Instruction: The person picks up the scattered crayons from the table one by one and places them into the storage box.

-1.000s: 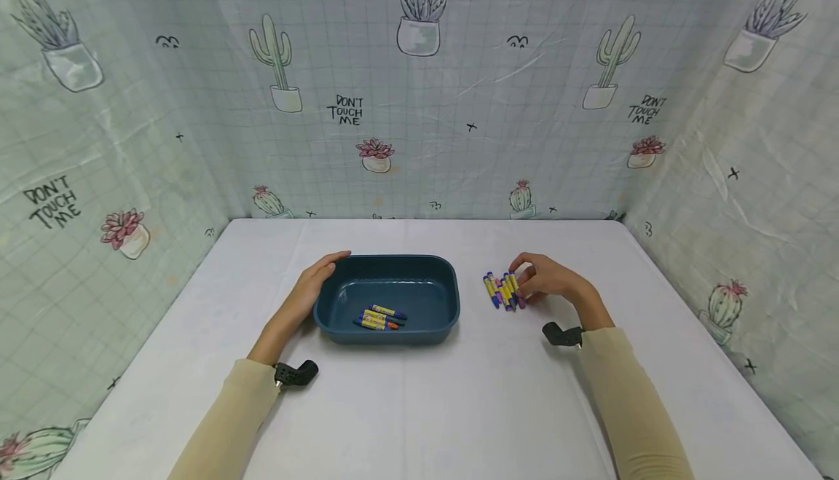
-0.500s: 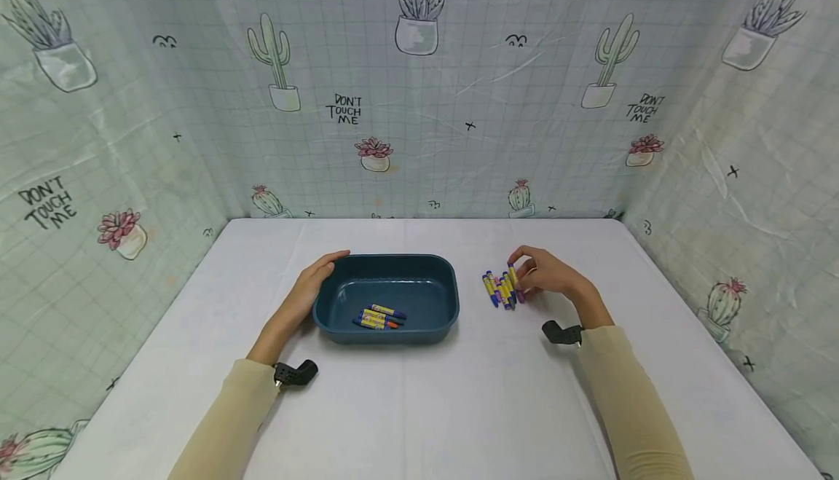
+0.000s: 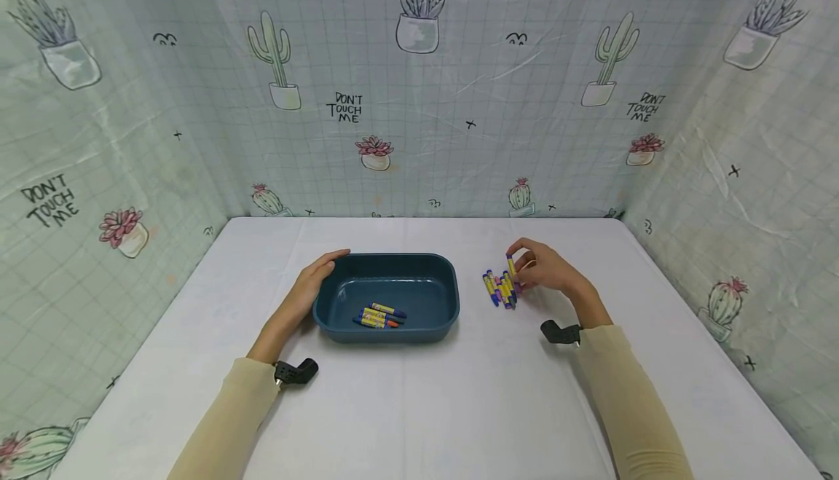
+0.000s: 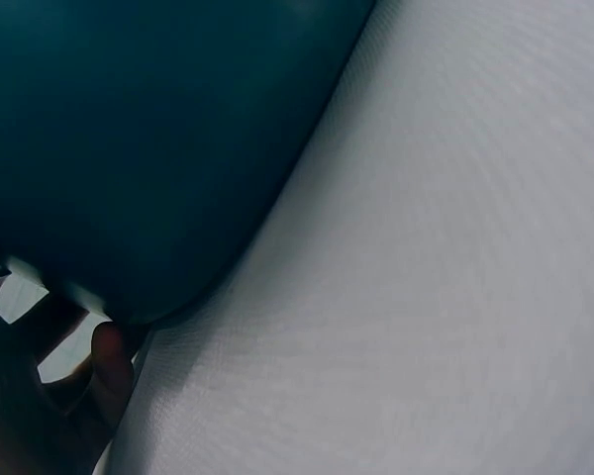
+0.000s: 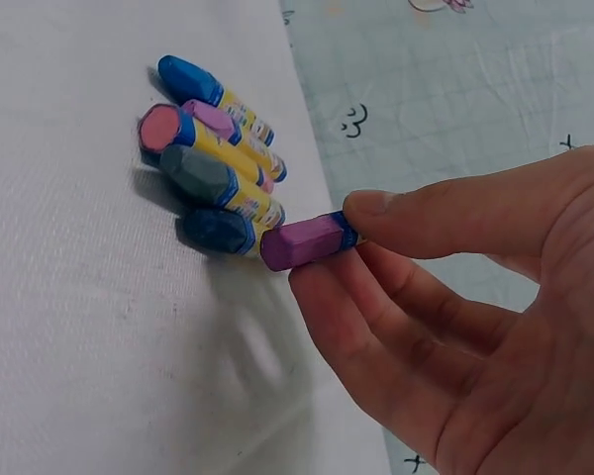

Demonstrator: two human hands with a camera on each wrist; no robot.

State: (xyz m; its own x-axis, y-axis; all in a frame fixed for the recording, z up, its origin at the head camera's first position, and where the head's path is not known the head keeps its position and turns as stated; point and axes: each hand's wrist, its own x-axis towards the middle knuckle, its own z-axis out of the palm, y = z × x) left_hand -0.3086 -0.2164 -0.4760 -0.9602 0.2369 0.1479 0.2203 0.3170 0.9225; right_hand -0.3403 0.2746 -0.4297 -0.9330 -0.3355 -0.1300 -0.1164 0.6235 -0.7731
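Note:
My right hand pinches a purple crayon between thumb and fingertips, its coloured tip pointing out. It is tilted up at the right side of a small group of crayons, in blue, pink, grey-green and dark tones with yellow wrappers. In the right wrist view, a dark blue crayon lies closest to the held one. My left hand rests against the left side of a dark teal rectangular bin, fingers reaching along its rear left corner. Several crayons lie inside the bin near its front wall.
The bin and the crayon group stand on a white-covered table, with a gap between them. A patterned cloth hangs behind the table and at both sides. A black wrist device sits by each sleeve cuff.
The right hand has risen slightly and moved a little back, lifting the purple crayon from lying in the group to a tilted position. The left hand and bin stay put.

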